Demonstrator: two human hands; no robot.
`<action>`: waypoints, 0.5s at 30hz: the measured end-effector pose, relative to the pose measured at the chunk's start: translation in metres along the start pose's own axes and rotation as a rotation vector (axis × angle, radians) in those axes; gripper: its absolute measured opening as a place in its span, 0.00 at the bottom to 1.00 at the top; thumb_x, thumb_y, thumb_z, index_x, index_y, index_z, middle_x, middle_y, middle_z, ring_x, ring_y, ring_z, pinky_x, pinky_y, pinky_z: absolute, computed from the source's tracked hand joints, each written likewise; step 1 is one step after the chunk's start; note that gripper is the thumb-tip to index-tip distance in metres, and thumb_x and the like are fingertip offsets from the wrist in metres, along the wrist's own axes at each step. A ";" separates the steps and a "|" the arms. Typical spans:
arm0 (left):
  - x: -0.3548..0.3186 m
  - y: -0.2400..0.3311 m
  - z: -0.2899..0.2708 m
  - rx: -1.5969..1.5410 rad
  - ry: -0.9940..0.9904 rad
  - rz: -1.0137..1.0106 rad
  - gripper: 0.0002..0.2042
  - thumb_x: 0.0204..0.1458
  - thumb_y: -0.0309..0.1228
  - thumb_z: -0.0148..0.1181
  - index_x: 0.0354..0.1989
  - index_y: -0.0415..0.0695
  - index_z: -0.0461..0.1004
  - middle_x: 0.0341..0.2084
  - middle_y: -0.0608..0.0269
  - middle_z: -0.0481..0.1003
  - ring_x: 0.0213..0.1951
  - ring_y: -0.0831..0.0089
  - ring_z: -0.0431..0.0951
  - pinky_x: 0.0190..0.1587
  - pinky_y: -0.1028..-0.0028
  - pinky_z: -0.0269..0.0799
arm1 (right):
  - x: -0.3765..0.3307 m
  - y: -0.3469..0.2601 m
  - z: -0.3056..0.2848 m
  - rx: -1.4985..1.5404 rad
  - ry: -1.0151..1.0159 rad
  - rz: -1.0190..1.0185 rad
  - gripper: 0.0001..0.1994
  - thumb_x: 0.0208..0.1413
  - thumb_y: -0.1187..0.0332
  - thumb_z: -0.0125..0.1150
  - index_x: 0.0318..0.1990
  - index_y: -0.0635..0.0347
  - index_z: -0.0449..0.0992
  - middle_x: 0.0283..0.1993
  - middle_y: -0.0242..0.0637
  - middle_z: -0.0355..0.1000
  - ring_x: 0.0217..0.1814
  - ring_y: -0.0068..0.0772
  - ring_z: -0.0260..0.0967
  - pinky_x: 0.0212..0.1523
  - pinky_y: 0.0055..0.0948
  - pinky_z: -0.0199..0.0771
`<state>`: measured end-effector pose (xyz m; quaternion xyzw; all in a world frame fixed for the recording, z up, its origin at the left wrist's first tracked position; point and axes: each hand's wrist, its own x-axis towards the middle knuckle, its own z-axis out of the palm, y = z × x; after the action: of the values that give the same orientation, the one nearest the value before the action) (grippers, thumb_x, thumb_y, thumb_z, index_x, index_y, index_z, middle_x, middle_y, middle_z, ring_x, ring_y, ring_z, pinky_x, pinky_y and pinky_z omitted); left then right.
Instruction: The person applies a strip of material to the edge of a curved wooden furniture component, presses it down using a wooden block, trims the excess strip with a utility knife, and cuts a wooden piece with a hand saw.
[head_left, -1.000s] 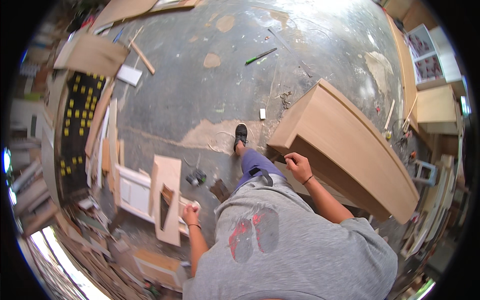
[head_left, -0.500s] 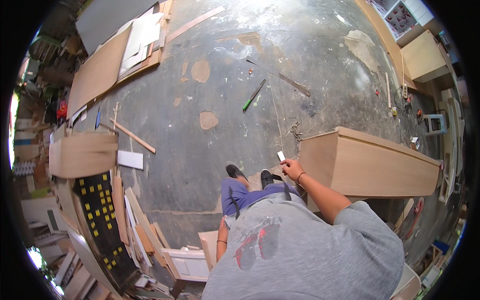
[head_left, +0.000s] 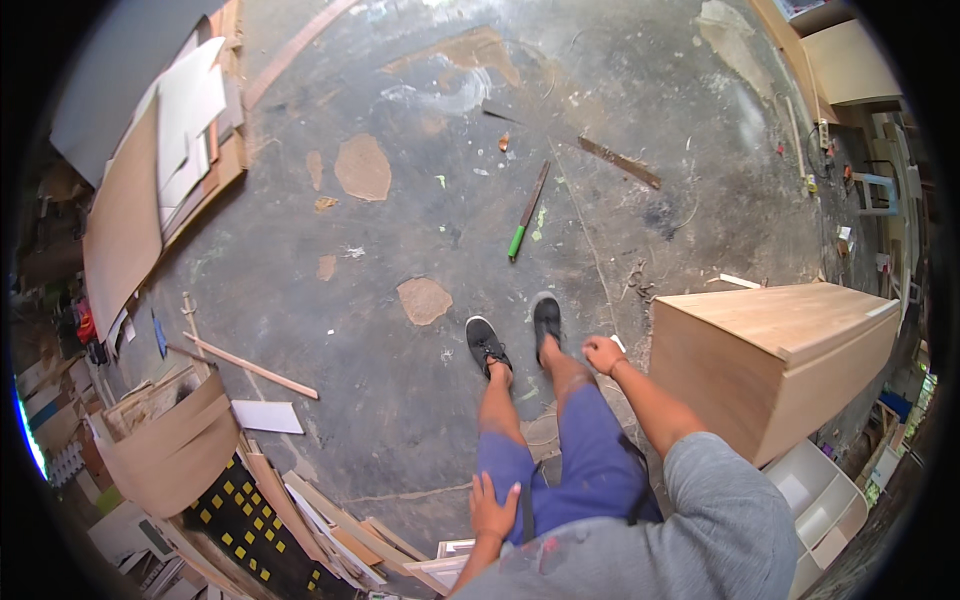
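Although only its top and two side faces can be seen, the pale wooden cabinet (head_left: pixel 775 355) lying on the concrete floor (head_left: pixel 400 250) is judged to be heavy, stiff and awkward rather than fragile. It is a long box of light board, set down near the right edge of the floor, with a lipped panel along its upper far edge. Its faces look smooth and would probably slide under a flat palm, so a hold is best taken at a corner or under an edge, where the board gives the fingers something to hook. The near-left corner, just beside the right hand (head_left: pixel 604 354), is the closest such place. A lift by one end alone would likely be hard on the joints of the box.

The right hand is held low, loosely curled, next to that corner; a small white piece (head_left: pixel 618 343) shows at its fingers, but whether it is pinched or merely lies behind them cannot be told. No firm contact with the cabinet is visible. The left hand (head_left: pixel 494 507) is laid flat on the left thigh of the blue shorts (head_left: pixel 580 470), fingers spread, and nothing is held in it.

A green-handled tool (head_left: pixel 527 212) lies well apart, toward the far middle of the floor, and wood offcuts (head_left: pixel 250 368) are scattered along the left edge.
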<state>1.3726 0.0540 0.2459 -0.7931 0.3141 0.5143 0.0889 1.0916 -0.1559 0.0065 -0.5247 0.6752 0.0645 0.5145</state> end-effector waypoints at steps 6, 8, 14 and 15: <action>0.012 0.004 -0.007 -0.172 0.218 0.029 0.28 0.49 0.35 0.58 0.57 0.33 0.62 0.57 0.39 0.61 0.59 0.49 0.61 0.61 0.63 0.54 | 0.255 -0.068 0.063 -0.065 0.030 -0.019 0.18 0.51 0.57 0.54 0.46 0.56 0.74 0.50 0.48 0.70 0.53 0.48 0.67 0.53 0.37 0.66; 0.008 -0.007 -0.003 -0.183 0.101 -0.046 0.34 0.51 0.47 0.53 0.61 0.37 0.55 0.61 0.40 0.54 0.62 0.48 0.54 0.63 0.54 0.45 | 0.317 -0.086 0.080 0.001 -0.015 -0.044 0.26 0.51 0.55 0.54 0.58 0.52 0.64 0.57 0.50 0.65 0.58 0.50 0.62 0.57 0.39 0.62; 0.011 0.002 -0.018 -0.170 -0.106 -0.248 0.38 0.51 0.53 0.52 0.64 0.42 0.51 0.63 0.43 0.49 0.64 0.46 0.49 0.64 0.49 0.39 | 0.386 -0.103 0.116 -0.276 -0.022 0.120 0.25 0.52 0.52 0.55 0.58 0.46 0.65 0.52 0.51 0.68 0.55 0.52 0.64 0.57 0.37 0.63; 0.015 0.001 -0.023 -0.160 -0.119 -0.246 0.38 0.51 0.53 0.52 0.64 0.42 0.51 0.64 0.43 0.49 0.64 0.46 0.49 0.64 0.49 0.38 | 0.391 -0.091 0.114 -0.241 0.029 0.124 0.23 0.51 0.53 0.56 0.55 0.47 0.68 0.51 0.50 0.69 0.53 0.49 0.66 0.54 0.38 0.65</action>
<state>1.3932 0.0365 0.2436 -0.7983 0.1670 0.5689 0.1062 1.2651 -0.3754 -0.3031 -0.5409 0.7011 0.1691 0.4328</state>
